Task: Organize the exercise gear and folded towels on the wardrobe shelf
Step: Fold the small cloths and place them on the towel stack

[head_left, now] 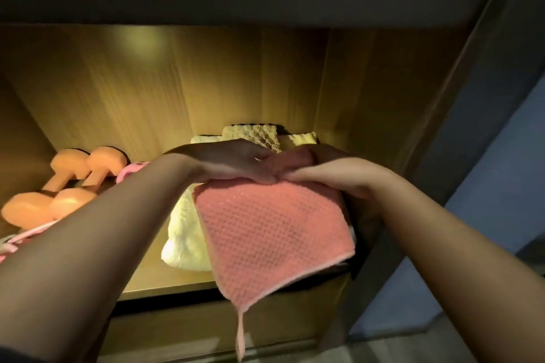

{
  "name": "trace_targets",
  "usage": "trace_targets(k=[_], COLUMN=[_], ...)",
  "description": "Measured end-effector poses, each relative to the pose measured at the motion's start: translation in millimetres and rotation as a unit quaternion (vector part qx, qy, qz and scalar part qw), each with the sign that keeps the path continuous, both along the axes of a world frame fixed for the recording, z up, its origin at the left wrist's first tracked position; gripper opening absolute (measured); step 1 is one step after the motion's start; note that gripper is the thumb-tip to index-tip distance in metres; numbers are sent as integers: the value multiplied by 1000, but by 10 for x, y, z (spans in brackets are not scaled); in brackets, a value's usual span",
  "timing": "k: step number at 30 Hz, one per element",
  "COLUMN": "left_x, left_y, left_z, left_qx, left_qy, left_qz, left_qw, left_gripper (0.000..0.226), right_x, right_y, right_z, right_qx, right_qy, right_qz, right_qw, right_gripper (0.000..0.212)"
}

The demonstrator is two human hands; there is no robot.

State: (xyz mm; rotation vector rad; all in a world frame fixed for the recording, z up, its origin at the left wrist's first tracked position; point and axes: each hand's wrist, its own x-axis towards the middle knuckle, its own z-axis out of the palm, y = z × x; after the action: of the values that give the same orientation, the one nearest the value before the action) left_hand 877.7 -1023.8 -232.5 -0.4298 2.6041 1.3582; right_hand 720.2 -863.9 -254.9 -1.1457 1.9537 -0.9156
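The wooden wardrobe shelf (pixel 165 283) was a smooth, warm-lit board with a grained plank back wall (pixel 177 82) behind it and a dark, flat board overhead.

On the right half of that shelf lay the salmon-pink waffle-weave towel (pixel 271 230), a roughly square cloth with a dimpled grid texture and a paler stitched hem. Its near corner drooped past the shelf's front edge.

The left hand (pixel 230 162) and the right hand (pixel 330 174) met at the towel's far edge, knuckles almost touching. Each had its fingers curled down and pinched the bunched pink fabric there.

Under the pink towel, showing at its left side, sat a pale yellow fluffy towel (pixel 182 236), thick, plush and rounded at its folded end.

On the left of the shelf lay two orange dumbbells (pixel 67 186) with matte, blocky faceted heads and short handles, one just behind the other.

Against the back wall, behind the hands, stood a coarse tan looped-pile towel (pixel 256 134) beside a folded yellow towel (pixel 300 138).

A thin pink cord (pixel 29 233) ran beneath the near dumbbell to the left edge of the view.

A narrow pink hanging loop (pixel 240 333) dangled from the pink towel's drooping corner.
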Motion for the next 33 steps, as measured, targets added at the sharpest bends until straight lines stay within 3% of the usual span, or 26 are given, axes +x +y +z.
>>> trace_targets(k=[1, 4, 7, 9, 12, 14, 16, 17, 19, 21, 23, 25, 27, 30, 33], left_x=[16, 118, 280, 315, 269, 166, 41, -10, -55, 5, 101, 126, 17, -300, -610], left_y=[28, -41, -90, -132, -111, -79, -50, -48, -85, -181, -325, -437, -461, -295, -99], left_z=[9, -148, -412, -559, -592, -525, -432, -408, -431, -546, -695, -741, -681, -566, -664], left_qx=[-36, -50, 37, 136, 220, 188, 132, 119, 108, 72, 17, 33, 77, 107, 157], left_qy=[5, -21, -109, -13, 133, 163, 175, 176, 141, 49, -30, -33, 16, 91, 111], left_qz=[4, 51, 54, 135, 222, 213, 181, 169, 140, 92, 64, 95, 167, 274, 361], left_qw=[999, 997, 992, 981, 940, 945, 959, 962, 974, 992, 997, 994, 983, 951, 913], left_gripper=[29, 58, 59, 49, 44, 45, 51, 54, 60, 71, 64, 49, 31, 10, 26], right_x=[24, 22, 1, -3, -44, -35, 11, 17, -9, -50, -79, -107, -143, -157, -126], right_y=[16, 98, 184, 235, 327, 320, 241, 197, 127, 136, 180, 156, 69, -29, -73], right_z=[-14, -83, -184, -197, -61, 78, 140, 127, 20, -116, -225, -297, -392, -528, -693], right_qx=[-10, -17, -24, -1, 117, 189, 205, 197, 159, 124, 102, 66, 58, 143, 177], right_qy=[-10, -53, -94, -99, -5, 88, 130, 137, 92, 17, -34, -43, 23, 143, 200], right_qz=[-9, -102, -194, -211, -95, 24, 68, 61, -3, -90, -158, -184, -209, -233, -226], right_qw=[1000, 993, 976, 972, 989, 978, 968, 969, 983, 988, 982, 980, 976, 951, 937], right_gripper=[11, 21, 33, 34, 49, 71, 80, 78, 51, 32, 34, 33, 36, 44, 50])
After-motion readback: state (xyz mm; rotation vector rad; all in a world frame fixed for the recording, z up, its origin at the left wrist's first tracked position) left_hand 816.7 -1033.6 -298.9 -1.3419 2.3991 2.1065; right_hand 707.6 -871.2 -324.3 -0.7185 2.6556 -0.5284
